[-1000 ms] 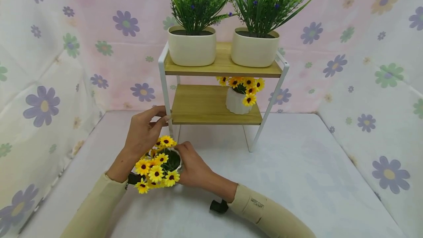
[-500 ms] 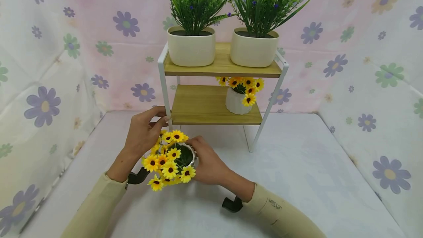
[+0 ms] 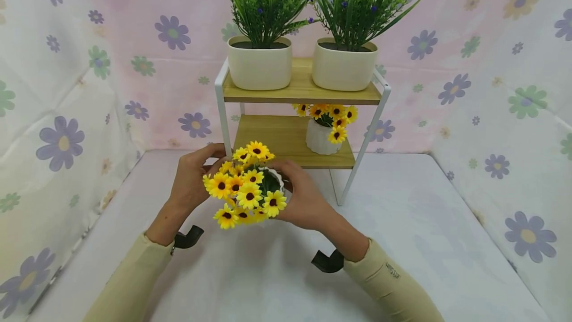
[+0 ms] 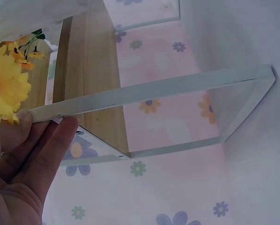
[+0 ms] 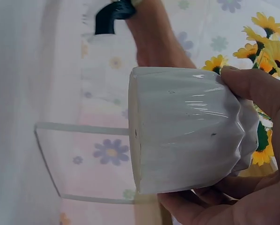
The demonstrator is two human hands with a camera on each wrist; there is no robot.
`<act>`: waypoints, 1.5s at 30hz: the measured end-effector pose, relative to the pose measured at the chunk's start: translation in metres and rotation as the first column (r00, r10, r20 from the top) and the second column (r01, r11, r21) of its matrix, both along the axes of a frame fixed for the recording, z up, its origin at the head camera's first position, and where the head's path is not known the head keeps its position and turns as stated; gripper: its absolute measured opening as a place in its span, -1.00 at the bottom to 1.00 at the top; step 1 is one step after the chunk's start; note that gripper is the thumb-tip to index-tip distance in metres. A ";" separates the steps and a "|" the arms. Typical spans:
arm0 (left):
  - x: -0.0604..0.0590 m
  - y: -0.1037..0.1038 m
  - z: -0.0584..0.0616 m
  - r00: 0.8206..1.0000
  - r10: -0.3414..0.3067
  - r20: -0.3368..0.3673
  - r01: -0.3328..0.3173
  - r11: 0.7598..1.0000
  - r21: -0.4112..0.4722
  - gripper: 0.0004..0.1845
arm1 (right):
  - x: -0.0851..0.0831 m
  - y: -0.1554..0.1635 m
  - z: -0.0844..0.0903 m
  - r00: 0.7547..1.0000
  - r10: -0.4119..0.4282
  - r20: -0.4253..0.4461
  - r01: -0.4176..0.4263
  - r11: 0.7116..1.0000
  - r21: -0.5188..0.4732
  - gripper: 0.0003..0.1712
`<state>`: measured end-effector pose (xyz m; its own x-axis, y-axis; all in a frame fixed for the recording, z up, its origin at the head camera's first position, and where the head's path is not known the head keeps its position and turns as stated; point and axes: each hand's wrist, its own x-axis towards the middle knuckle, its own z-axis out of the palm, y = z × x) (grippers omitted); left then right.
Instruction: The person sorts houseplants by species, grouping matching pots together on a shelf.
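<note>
right hand [image 3: 304,198]: curled round white sunflower pot [image 5: 187,129], held above table [image 3: 402,242] before lower shelf [image 3: 286,138] | left hand [image 3: 192,178]: fingers pinching rack's white front post [image 4: 144,93]

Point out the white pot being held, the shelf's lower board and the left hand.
white pot [image 5: 182,129], right wrist view, its ribbed side.
lower board [image 3: 286,135], head view, bare wood top.
left hand [image 3: 189,183], head view, back of hand.

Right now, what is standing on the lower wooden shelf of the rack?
On the lower shelf, a small white pot of yellow flowers stands at its right end. The front left part is covered by the yellow flowers that the right hand holds.
</note>
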<state>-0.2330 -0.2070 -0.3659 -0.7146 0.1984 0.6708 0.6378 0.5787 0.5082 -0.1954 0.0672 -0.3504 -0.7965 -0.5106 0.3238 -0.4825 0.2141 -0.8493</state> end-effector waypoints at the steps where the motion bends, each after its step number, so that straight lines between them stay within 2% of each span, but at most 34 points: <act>1: 0.000 0.000 0.000 1.000 0.002 -0.001 -0.002 1.000 0.001 -0.73 | 0.000 0.002 0.003 1.000 -0.005 -0.007 0.005 1.000 -0.014 -0.10; 6: 0.002 0.000 -0.001 0.999 0.052 -0.009 -0.052 0.999 0.008 -0.69 | -0.006 0.008 0.017 0.999 -0.033 -0.041 0.030 0.997 -0.067 -0.09; 11: 0.003 0.001 0.000 1.000 0.014 0.025 -0.016 0.999 0.051 -0.63 | -0.013 0.009 0.031 0.998 -0.064 -0.014 0.062 0.992 -0.112 -0.11; 14: 0.002 0.002 0.000 1.000 0.014 0.026 -0.016 0.998 0.055 -0.71 | -0.020 0.009 0.036 0.997 -0.064 0.042 0.070 0.988 -0.138 -0.13; 18: 0.001 0.003 0.000 1.000 0.015 0.024 -0.017 0.998 0.055 -0.82 | -0.031 0.009 0.038 0.995 -0.065 0.076 0.077 0.983 -0.164 -0.13; 24: 0.000 0.003 -0.001 1.000 -0.010 0.020 0.009 0.998 0.070 -0.73 | -0.045 0.008 0.039 0.995 -0.059 0.082 0.075 0.976 -0.205 -0.11; 29: 0.000 0.003 0.000 1.000 -0.013 0.023 0.011 0.997 0.079 -0.74 | -0.053 0.006 0.042 0.992 -0.099 0.072 0.112 0.975 -0.195 -0.15; 37: 0.000 0.003 0.000 1.000 -0.005 0.026 0.003 0.997 0.077 -0.73 | -0.069 -0.004 0.044 0.982 -0.150 0.115 0.169 0.969 -0.178 -0.18; 45: -0.001 0.004 0.001 0.999 -0.025 0.026 0.023 0.995 0.093 -0.74 | -0.086 -0.015 0.043 0.968 -0.228 0.108 0.242 0.961 -0.131 -0.11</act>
<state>-0.2339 -0.2028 -0.3649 -0.7286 0.1539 0.6674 0.6361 0.5133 0.5761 -0.2810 0.0521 -0.3074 -0.9180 -0.2595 0.3000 -0.3524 0.1859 -0.9172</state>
